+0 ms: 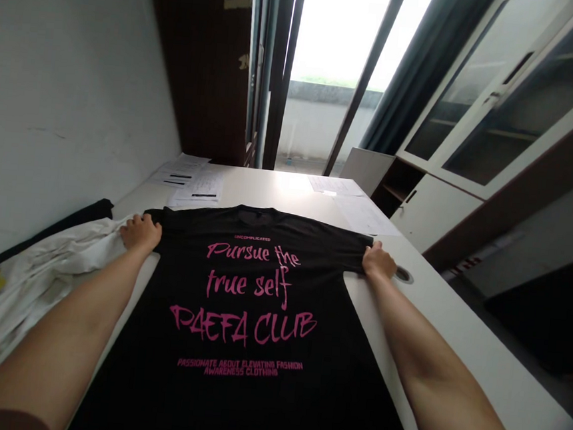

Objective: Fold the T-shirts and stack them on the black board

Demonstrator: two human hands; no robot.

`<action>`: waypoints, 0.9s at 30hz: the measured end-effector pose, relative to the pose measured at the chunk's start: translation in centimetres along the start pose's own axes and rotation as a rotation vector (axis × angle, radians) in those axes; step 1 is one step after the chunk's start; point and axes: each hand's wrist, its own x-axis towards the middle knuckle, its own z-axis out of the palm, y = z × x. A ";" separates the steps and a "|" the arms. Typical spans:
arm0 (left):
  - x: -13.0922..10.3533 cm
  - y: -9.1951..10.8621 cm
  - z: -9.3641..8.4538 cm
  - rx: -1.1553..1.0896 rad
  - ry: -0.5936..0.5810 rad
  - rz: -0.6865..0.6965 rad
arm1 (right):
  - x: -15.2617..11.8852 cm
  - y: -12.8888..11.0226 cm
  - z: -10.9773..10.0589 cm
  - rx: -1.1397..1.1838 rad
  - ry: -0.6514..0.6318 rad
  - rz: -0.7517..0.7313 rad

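Note:
A black T-shirt [250,339] with pink lettering lies spread flat on the white table, its neckline toward the window and its lower part running out of view at the bottom. My left hand [141,232] is closed on the end of the left sleeve, beside a heap of white cloth. On the other side, my right hand [379,260] grips the end of the right sleeve with curled fingers. Both sleeves are drawn out sideways between my hands.
White clothing [50,275] is heaped along the table's left edge against the wall. Printed papers [196,187] lie at the back left, more sheets [357,204] at the back right. A cable hole [404,275] sits right of my right hand. Cabinets [477,104] stand beyond.

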 end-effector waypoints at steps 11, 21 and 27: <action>2.7 1.2 0.4 -0.026 -0.050 -0.006 | 2.0 2.4 0.7 0.037 -0.032 -0.013; 5.7 1.2 -2.2 -0.132 -0.255 -0.047 | 0.0 4.1 1.4 0.405 0.048 -0.252; 0.7 3.6 -5.6 -0.082 -0.046 0.157 | -1.5 4.1 2.4 0.389 0.141 -0.485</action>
